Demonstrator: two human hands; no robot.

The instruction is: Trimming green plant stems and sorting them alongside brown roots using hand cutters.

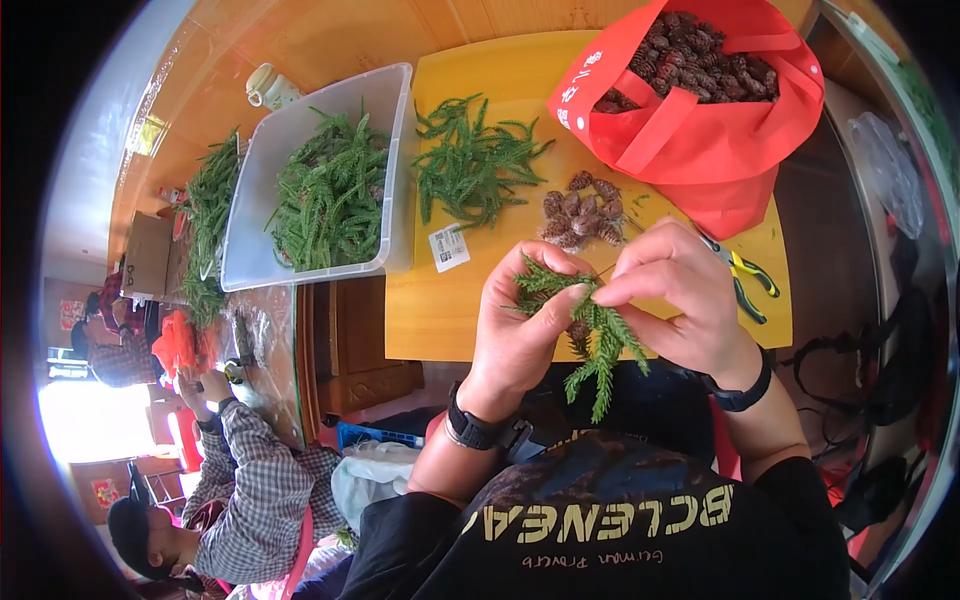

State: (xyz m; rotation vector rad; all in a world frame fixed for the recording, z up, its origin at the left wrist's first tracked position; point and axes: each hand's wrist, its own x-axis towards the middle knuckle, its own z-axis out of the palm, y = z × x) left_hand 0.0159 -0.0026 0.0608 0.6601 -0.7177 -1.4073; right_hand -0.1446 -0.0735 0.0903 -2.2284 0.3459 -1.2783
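Observation:
My left hand [527,325] is closed around a green artificial pine sprig [603,345], thumb pressed on its upper part. A brown pine cone [578,335] shows partly among its needles, under the thumb. My right hand [675,290] pinches at the top of the same sprig, where a thin stem or wire shows between the hands. Just beyond the hands lies a small pile of pine cones [583,212] on the yellow board [430,320]. Pliers with yellow-and-black handles [745,285] rest beside my right hand.
A red bag [690,150] full of pine cones stands at the far right. Loose pine sprigs [475,160] lie left of it, next to a clear plastic bin [235,245] holding more. A white label [449,248] is on the board. At left, a co-worker in a checked shirt [260,490] sits working.

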